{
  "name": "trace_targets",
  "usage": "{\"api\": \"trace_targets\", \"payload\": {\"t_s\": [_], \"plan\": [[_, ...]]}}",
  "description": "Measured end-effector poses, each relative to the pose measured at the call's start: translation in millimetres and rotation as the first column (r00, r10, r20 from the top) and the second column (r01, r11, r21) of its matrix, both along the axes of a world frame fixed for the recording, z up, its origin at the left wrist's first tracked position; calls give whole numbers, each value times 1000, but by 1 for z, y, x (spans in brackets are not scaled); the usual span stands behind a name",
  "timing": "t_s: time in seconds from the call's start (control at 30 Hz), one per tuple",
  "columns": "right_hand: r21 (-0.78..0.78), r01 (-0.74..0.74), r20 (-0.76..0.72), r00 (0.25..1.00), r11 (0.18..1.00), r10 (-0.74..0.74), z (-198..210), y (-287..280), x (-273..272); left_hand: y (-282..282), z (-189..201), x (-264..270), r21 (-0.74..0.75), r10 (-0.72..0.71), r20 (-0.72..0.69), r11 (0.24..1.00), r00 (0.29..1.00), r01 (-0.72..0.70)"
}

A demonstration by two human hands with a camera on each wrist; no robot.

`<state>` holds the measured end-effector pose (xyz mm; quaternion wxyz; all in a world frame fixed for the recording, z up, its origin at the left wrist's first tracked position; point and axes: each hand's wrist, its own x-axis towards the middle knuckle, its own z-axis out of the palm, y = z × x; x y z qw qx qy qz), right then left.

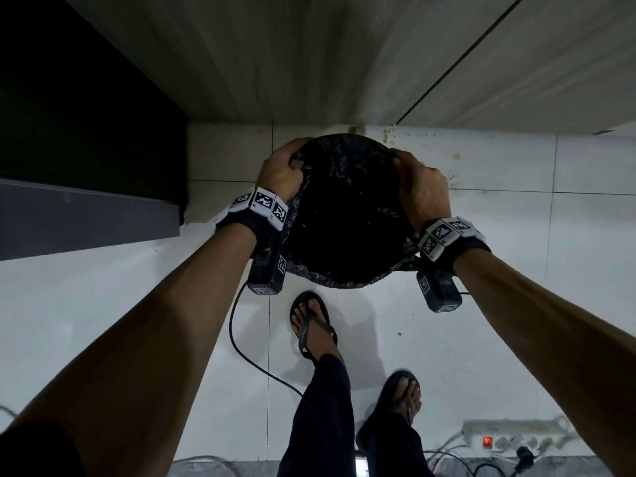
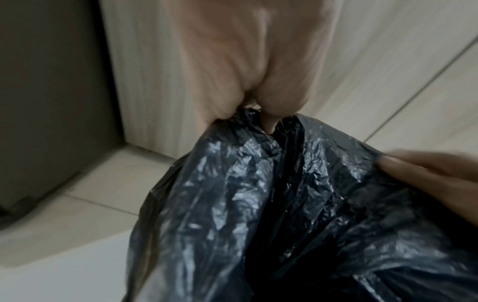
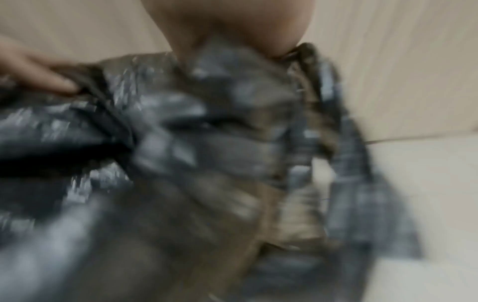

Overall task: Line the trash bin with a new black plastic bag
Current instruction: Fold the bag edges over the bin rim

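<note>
A round trash bin stands on the white tile floor, covered by a crinkled black plastic bag (image 1: pixel 344 215) spread open across its mouth; the bin itself is hidden under the plastic. My left hand (image 1: pixel 282 170) grips the bag's edge at the far left of the rim, fingers curled over it. My right hand (image 1: pixel 418 182) grips the edge at the far right. In the left wrist view my left hand (image 2: pixel 258 110) pinches bunched bag (image 2: pixel 258 204) film. The right wrist view is blurred; the bag (image 3: pixel 207 153) fills it under my right hand (image 3: pixel 232 30).
A pale wood-grain cabinet front (image 1: pixel 309 56) stands right behind the bin. A dark appliance (image 1: pixel 75 132) is at the left. My feet in sandals (image 1: pixel 311 325) are just before the bin. A black cable (image 1: pixel 247 356) and a power strip (image 1: pixel 512 438) lie on the floor.
</note>
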<state>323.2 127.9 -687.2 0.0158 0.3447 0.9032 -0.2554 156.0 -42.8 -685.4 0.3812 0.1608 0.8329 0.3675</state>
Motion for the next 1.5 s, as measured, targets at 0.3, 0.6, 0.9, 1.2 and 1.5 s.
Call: {"api": "trace_targets", "payload": {"t_s": [0.3,0.6,0.9,1.2,1.5], "plan": [[-64,89,111,991,994,-81,1,-6,19,-9,-1,14,11,146,89,989,985,-148],[-110,5,45,999,994,0,12,-14,45,-14,5,42,45,379,175,919,909,-392],[-215,148,1,988,965,-152,4,4,39,-5,6,34,-88,-21,-250,996,968,-1],[-327,509,62,853,796,-519,-3,21,4,60,17,22,-328,-692,-451,716,564,616],[29,-14,-106,994,999,17,5,-4,6,65,15,4,-121,-561,-298,825,772,552]]}}
